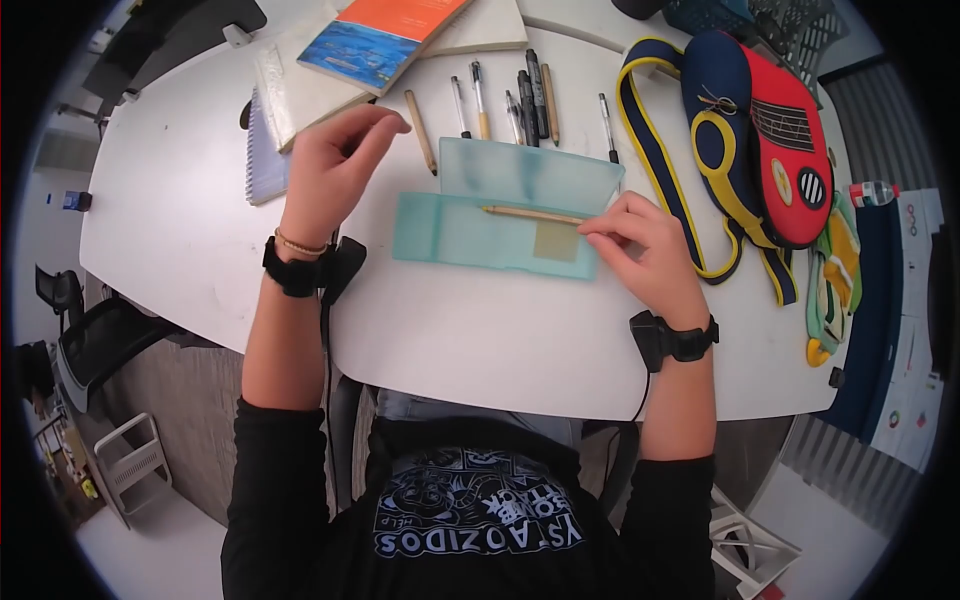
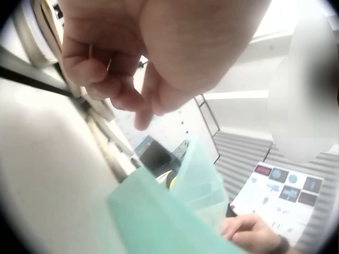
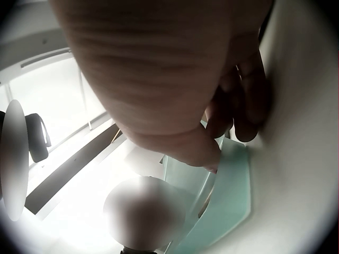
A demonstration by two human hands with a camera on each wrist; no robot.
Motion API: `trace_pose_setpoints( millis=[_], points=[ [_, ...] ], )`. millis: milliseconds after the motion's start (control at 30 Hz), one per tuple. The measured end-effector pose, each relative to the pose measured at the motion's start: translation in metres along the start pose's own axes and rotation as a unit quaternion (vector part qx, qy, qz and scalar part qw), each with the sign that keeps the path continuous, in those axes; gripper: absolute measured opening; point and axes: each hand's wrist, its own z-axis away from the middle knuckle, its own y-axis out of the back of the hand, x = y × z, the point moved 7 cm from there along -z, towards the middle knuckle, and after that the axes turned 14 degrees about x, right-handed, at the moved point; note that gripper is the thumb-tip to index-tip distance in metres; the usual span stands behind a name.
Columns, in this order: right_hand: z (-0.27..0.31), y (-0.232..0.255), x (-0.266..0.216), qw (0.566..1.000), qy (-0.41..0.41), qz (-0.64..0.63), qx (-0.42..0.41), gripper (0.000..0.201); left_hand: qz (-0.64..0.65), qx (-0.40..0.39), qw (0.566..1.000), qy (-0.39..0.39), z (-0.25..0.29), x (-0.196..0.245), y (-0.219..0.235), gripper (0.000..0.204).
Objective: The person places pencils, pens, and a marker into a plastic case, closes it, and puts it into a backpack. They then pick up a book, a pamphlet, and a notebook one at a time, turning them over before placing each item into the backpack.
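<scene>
A translucent teal pencil case (image 1: 480, 245) lies on the table with its lid (image 1: 530, 172) raised at the back. The right hand (image 1: 645, 245) pinches one end of a wooden pencil (image 1: 530, 214), which lies across the case's inside, its tip pointing left. A yellowish square (image 1: 555, 241) shows in the case below the pencil. Left of the case, the left hand (image 1: 335, 165) hovers above the table with fingers loosely bent and nothing in them. The left wrist view shows that hand (image 2: 143, 63) above the case (image 2: 153, 211). In the right wrist view the right hand (image 3: 169, 95) hides most of the pencil.
Behind the case lie pens and markers (image 1: 534, 95) and another wooden pencil (image 1: 421, 133). Books (image 1: 375, 45) and a spiral notebook (image 1: 266, 160) are at the back left. A red and navy bag (image 1: 790, 140) with a yellow-edged strap lies on the right.
</scene>
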Motion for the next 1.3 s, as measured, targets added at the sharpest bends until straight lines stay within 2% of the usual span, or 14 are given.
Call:
trace_pose_setpoints(
  millis=[67, 133, 167, 233, 433, 767, 867, 933, 1033, 1100, 1167, 1200, 1233, 1300],
  points=[
    [0.0, 0.001, 0.0, 1.0, -0.017, 0.0, -0.009, 0.01, -0.047, -0.006, 0.999, -0.015, -0.003, -0.002, 0.0, 0.019],
    [0.0, 0.001, -0.001, 1.0, -0.015, -0.002, -0.011, 0.01, -0.108, -0.12, 0.981, -0.105, 0.003, 0.007, -0.019, 0.019],
    [0.0, 0.001, -0.001, 1.0, -0.016, -0.004, -0.013, 0.011, -0.108, -0.118, 0.981, -0.106, 0.004, 0.003, -0.02, 0.019],
    [0.0, 0.002, -0.001, 1.0, -0.012, 0.004, -0.014, 0.01, -0.15, -0.138, 0.965, -0.164, 0.011, -0.001, -0.027, 0.019],
    [0.0, 0.0, -0.001, 1.0, -0.006, 0.012, -0.015, 0.009, -0.127, -0.138, 0.978, -0.094, 0.008, -0.009, -0.023, 0.011],
    [0.0, 0.001, -0.001, 1.0, -0.003, 0.015, -0.016, 0.007, -0.125, -0.075, 0.987, -0.069, 0.002, -0.012, -0.012, 0.012],
    [0.0, 0.001, 0.0, 1.0, -0.014, 0.006, -0.016, 0.008, -0.082, -0.047, 0.995, -0.028, 0.0, -0.01, -0.009, 0.012],
    [0.0, 0.002, 0.0, 1.0, -0.015, 0.004, -0.016, 0.007, 0.032, 0.075, 0.997, -0.004, -0.005, -0.007, 0.006, 0.014],
    [0.001, 0.003, 0.0, 1.0, -0.013, -0.001, -0.013, 0.007, 0.212, 0.086, 0.973, -0.023, -0.007, 0.012, 0.021, 0.025],
    [0.0, 0.004, -0.002, 1.0, -0.009, -0.005, -0.008, 0.007, 0.243, 0.099, 0.965, 0.003, -0.004, 0.019, 0.025, 0.026],
    [-0.001, 0.007, -0.003, 1.0, -0.014, -0.002, 0.005, 0.007, 0.315, 0.037, 0.947, 0.059, 0.0, 0.019, 0.018, 0.024],
    [-0.001, 0.008, -0.003, 1.0, -0.014, -0.002, 0.006, 0.007, 0.339, -0.012, 0.939, 0.057, 0.003, 0.02, 0.01, 0.022],
    [-0.002, 0.011, -0.003, 1.0, -0.016, -0.016, 0.015, 0.007, 0.339, -0.013, 0.939, 0.057, 0.005, 0.018, 0.007, 0.022],
    [-0.002, 0.012, -0.003, 0.999, -0.018, -0.029, 0.024, 0.007, 0.308, -0.131, 0.939, 0.082, 0.019, 0.019, -0.018, 0.019]
  ],
)
